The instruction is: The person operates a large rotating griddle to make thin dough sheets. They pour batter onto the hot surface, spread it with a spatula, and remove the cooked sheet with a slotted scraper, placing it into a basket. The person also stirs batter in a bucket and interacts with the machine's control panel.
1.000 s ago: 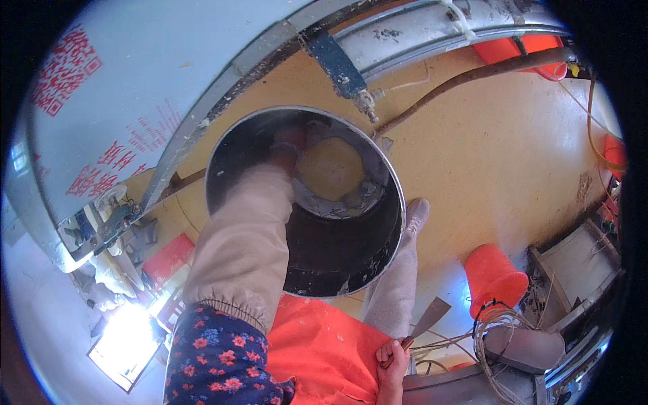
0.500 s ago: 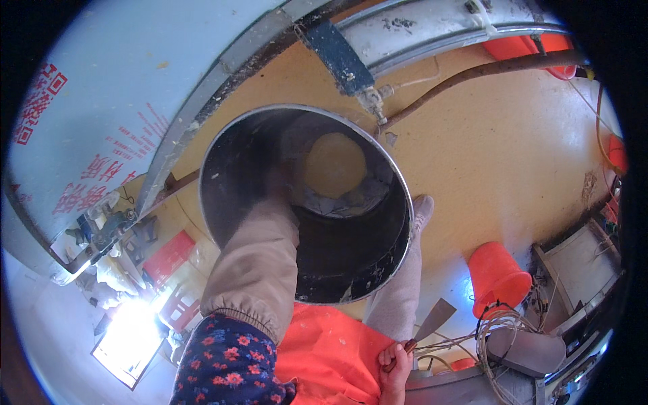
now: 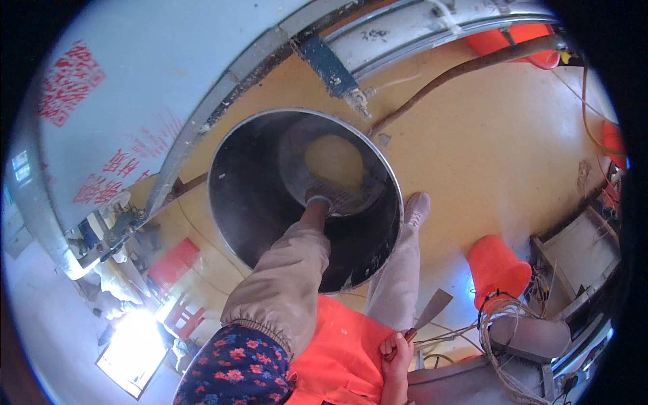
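Observation:
My left arm, in a beige sleeve, reaches down into a deep dark metal drum (image 3: 246, 175) standing in front of me. Low in the drum is my left hand (image 3: 317, 196), near the lower edge of a pale yellow mass (image 3: 335, 162) at the bottom. Its fingers are too dark and indistinct to make out. Beside my orange apron (image 3: 337, 347), my right hand (image 3: 397, 351) is closed around the brown handle of a scraper (image 3: 433, 308). The scraper's flat, wide blade points up and away, outside the drum.
A large pale-blue panel (image 3: 135, 88) with red print rises at the left. A dark metal bracket (image 3: 327, 64) and brown hose (image 3: 459, 74) lie beyond the drum. At right are a red bucket (image 3: 498, 270), coiled cables (image 3: 496, 337) and a grey motor-like housing (image 3: 530, 337).
My left hand and forearm have shifted to the right inside the drum, and the hand is less blurred. The view has moved slightly. My right hand still grips the scraper.

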Demonstrator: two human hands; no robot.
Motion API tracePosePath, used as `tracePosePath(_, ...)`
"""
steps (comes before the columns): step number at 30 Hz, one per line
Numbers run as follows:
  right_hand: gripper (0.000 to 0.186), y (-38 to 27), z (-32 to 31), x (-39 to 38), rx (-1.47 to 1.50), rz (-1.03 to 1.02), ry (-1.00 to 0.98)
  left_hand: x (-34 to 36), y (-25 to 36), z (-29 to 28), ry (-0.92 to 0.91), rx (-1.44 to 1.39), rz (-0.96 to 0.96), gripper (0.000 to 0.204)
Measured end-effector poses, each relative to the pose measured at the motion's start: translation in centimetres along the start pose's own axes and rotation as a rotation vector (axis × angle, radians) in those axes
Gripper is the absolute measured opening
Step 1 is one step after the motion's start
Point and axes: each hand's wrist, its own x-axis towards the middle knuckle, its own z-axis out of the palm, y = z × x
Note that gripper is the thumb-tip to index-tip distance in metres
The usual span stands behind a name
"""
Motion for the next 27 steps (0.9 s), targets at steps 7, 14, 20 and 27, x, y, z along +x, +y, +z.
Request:
tracePosePath(7, 0.015, 0.6, -1.0, 0.0, 0.046, 0.003, -0.059, -5.2, 4.4, -11.7, 0.105, -0.124, -0.169, 0.026)
tracePosePath(14, 0.015, 0.0, -1.6, 0.2, -0.102, 0.0, -0.013, -2.2, 1.6, -5.9, 0.287, 0.339, -0.1, 0.031)
tracePosePath(20, 0.018, 0.6, -2.0, 0.0, -0.087, 0.107, 0.01, -0.4, -0.4, -1.5, 0.383, -0.007, 0.14, 0.039)
tracePosePath(27, 0.024, 0.8, -3.4, -0.2, -0.078, 0.005, -0.082, -2.4, 1.1, -2.9, 0.288, 0.403, 0.136, 0.043)
